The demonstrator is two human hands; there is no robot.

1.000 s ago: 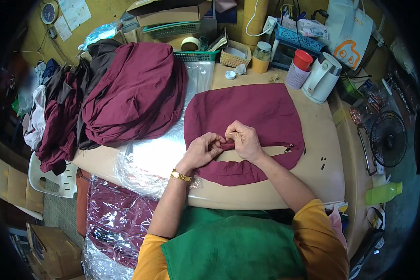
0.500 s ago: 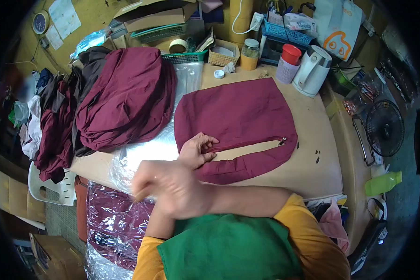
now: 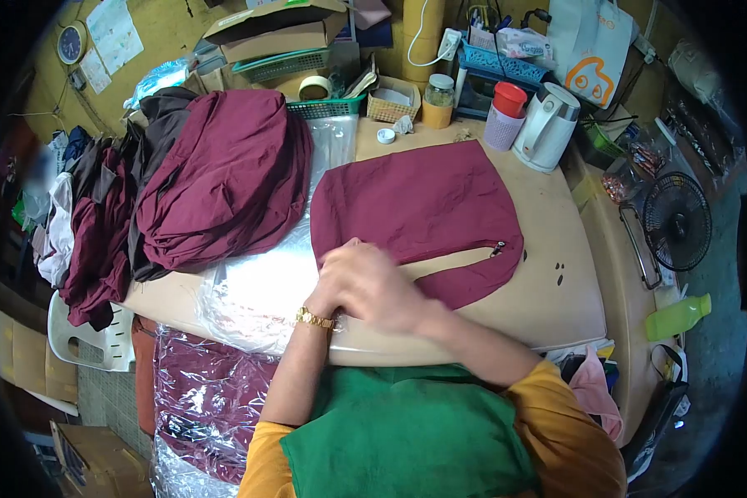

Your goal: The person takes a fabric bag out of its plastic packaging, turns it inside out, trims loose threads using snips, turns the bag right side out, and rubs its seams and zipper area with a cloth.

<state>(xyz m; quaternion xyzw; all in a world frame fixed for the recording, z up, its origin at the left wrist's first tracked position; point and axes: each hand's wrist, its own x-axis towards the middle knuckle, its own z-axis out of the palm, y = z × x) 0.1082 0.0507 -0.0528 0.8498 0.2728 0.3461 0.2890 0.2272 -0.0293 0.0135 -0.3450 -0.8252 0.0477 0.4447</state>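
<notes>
A flat maroon fabric piece [image 3: 423, 195], like a cover or bag, lies on the padded table. Along its near side runs a long zipper opening, with a zipper slider [image 3: 497, 248] at the right end. My left hand [image 3: 327, 292], a gold watch on its wrist, reaches to the left end of that opening; its fingers are mostly hidden. Crossing in front of it is my right hand [image 3: 375, 284], blurred by motion and seen from the back. Whether either hand grips the cloth is not visible.
A big maroon cloth pile [image 3: 224, 170] stands on the left over clear plastic sheeting [image 3: 253, 286]. Behind are a cardboard box [image 3: 278, 33], a jar [image 3: 438, 101], a red-lidded cup [image 3: 506, 116] and a white kettle [image 3: 548, 126]. A fan [image 3: 676, 220] sits right.
My right hand has moved forward and right, from over my left wrist to in front of my left hand. The watch now shows. The maroon piece keeps its place.
</notes>
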